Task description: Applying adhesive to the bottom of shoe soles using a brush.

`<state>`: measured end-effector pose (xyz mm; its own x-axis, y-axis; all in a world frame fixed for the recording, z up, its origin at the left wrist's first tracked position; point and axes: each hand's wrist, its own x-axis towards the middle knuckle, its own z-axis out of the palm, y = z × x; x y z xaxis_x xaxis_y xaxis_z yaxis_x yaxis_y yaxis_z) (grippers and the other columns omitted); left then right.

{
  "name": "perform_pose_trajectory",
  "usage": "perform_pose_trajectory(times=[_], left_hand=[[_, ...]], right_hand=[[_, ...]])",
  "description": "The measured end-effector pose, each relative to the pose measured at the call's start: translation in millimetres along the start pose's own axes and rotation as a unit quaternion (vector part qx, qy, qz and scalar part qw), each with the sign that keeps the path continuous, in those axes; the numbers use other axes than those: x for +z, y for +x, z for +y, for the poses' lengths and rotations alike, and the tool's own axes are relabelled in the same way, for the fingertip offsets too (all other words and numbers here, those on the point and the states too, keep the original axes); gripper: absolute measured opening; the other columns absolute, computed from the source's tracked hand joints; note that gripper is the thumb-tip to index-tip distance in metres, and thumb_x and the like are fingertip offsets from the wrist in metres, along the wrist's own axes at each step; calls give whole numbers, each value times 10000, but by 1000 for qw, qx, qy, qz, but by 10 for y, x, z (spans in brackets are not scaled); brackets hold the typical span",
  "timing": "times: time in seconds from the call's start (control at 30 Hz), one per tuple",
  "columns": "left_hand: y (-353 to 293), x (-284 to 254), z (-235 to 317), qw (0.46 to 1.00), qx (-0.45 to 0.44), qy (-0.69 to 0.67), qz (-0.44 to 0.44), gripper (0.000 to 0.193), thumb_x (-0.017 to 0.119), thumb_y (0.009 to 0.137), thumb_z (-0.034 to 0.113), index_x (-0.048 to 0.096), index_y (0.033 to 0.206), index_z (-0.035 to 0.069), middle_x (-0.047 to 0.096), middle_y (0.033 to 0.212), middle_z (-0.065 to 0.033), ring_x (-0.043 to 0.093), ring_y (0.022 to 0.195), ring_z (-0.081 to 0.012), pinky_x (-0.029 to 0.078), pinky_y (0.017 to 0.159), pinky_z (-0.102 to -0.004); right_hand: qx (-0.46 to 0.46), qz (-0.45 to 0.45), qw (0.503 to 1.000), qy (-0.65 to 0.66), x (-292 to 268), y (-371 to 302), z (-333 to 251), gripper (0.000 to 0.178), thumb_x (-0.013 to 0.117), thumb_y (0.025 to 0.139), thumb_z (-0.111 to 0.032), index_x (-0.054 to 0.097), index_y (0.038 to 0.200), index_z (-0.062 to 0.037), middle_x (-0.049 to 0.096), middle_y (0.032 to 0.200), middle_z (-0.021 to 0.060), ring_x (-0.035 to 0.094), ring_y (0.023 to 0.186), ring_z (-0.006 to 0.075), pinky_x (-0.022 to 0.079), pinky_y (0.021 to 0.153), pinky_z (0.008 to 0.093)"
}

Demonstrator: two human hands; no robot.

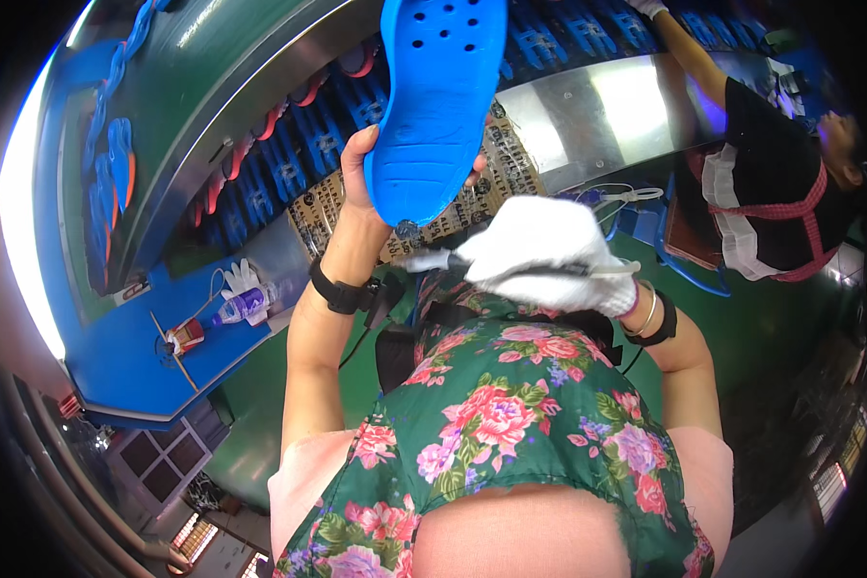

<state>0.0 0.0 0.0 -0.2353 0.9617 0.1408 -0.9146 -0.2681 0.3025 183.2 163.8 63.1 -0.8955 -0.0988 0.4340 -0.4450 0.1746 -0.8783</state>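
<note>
My bare left hand is closed around a blue rubber clog with round holes at its top end. Its fingers wrap behind the shoe, and one fingertip shows at the right edge. The heel end points down toward me. My right hand, in a white knitted glove, is blurred by motion just below the heel. It grips a slim tool with a dark handle and a pale tip, perhaps a brush; the blur hides its exact kind. The tip is near the heel, and I cannot tell whether it touches.
Behind the clog, a curved conveyor carries many blue straps past a metal rim. Printed brown tape covers the near edge. A blue side table at left holds a bottle. A co-worker reaches over the line at right.
</note>
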Motion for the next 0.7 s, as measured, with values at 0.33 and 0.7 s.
perform_pose_trajectory(times=[0.33, 0.7], left_hand=[[-84, -85, 137, 988, -101, 74, 86, 896, 615, 840, 469, 337, 1492, -78, 520, 1360, -344, 619, 1132, -502, 550, 965, -492], [-212, -124, -241, 991, -39, 9, 130, 888, 590, 871, 539, 339, 1510, -25, 507, 1391, -313, 586, 1184, -493, 529, 977, -558]], right_hand=[[-60, -6, 994, -86, 98, -40, 155, 209, 795, 784, -75, 766, 989, -108, 750, 1003, 82, 704, 851, 240, 568, 736, 359], [130, 186, 966, 121, 233, -358, 137, 152, 781, 767, 41, 757, 905, -18, 750, 969, 157, 727, 932, 243, 578, 832, 364]])
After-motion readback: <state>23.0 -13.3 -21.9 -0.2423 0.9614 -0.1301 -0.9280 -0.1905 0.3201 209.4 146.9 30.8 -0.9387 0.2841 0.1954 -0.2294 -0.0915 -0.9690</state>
